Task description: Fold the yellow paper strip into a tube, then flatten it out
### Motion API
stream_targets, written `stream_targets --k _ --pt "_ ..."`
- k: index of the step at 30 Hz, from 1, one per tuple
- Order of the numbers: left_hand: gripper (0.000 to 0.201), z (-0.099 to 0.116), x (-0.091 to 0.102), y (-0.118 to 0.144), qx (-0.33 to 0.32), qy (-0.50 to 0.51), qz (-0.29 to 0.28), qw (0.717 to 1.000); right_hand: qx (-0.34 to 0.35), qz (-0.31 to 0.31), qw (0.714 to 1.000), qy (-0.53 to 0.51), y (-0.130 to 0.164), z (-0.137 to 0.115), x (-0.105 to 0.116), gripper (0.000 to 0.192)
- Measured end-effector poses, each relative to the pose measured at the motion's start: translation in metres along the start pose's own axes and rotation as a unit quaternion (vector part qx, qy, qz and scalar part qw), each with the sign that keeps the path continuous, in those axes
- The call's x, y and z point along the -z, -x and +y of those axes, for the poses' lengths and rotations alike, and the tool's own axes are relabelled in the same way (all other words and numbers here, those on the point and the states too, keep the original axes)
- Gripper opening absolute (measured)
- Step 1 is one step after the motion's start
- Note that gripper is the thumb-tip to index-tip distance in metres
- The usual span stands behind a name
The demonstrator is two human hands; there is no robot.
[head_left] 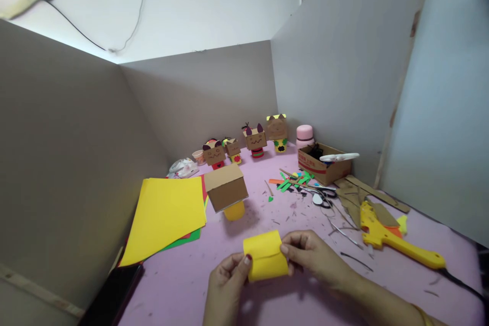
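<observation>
Between my two hands is a yellow paper roll [266, 265], lying sideways with its overlapping edge facing up. My left hand [228, 280] pinches the roll's left end, thumb on top. At the right end, my right hand [311, 254] grips it with thumb and fingertips. Just beyond stands a brown cardboard box figure [228, 194] on a yellow paper base [234, 211]. A yellow hot glue gun [397, 244] rests on the table to the right of my right hand, its black cord running off the edge.
Yellow paper sheets [168, 214] lie at left, near a dark phone-like object [114, 293]. Several cardboard animal figures [255, 139] stand at the back. Paper scraps [294, 182], scissors [324, 197], a cardboard box [323, 167] and a pink bottle [304, 135] sit at right. Grey partitions [198, 97] enclose the table.
</observation>
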State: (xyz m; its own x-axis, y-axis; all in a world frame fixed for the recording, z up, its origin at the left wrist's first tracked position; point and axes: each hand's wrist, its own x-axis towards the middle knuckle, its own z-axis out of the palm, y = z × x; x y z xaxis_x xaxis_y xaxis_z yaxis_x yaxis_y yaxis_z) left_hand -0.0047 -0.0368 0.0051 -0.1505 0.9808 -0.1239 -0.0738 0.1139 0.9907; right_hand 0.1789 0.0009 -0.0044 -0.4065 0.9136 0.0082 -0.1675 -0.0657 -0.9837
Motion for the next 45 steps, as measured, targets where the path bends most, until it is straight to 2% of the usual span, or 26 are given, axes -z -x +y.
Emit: stream_targets --k 6,12,18,25,33,40,45 --pt "0.035 -0.001 0.000 0.000 0.020 -0.004 -0.014 1.000 0.054 0.019 0.995 0.078 0.005 -0.003 -0.001 0.036" --pt "0.031 -0.001 -0.004 0.001 0.008 0.000 -0.006 1.000 0.067 0.040 0.989 0.124 0.008 -0.002 0.000 0.034" --pt "0.032 0.000 -0.005 0.003 -0.020 -0.020 -0.001 1.000 0.055 0.032 0.994 0.092 0.005 0.001 0.002 0.033" --pt "0.036 -0.005 -0.003 -0.001 -0.005 -0.009 -0.022 1.000 0.017 0.018 0.999 0.034 0.001 0.002 0.002 0.041" --pt "0.036 -0.012 0.000 -0.002 0.004 0.013 -0.031 0.999 -0.016 0.011 1.000 0.015 -0.002 0.002 0.002 0.048" --pt "0.036 -0.019 0.002 -0.008 0.019 0.039 -0.030 0.999 -0.012 -0.003 1.000 0.007 -0.002 0.003 0.005 0.043" --pt "0.035 -0.016 0.000 -0.007 0.010 0.056 -0.016 0.998 -0.013 -0.019 1.000 0.014 0.000 0.000 0.005 0.043"
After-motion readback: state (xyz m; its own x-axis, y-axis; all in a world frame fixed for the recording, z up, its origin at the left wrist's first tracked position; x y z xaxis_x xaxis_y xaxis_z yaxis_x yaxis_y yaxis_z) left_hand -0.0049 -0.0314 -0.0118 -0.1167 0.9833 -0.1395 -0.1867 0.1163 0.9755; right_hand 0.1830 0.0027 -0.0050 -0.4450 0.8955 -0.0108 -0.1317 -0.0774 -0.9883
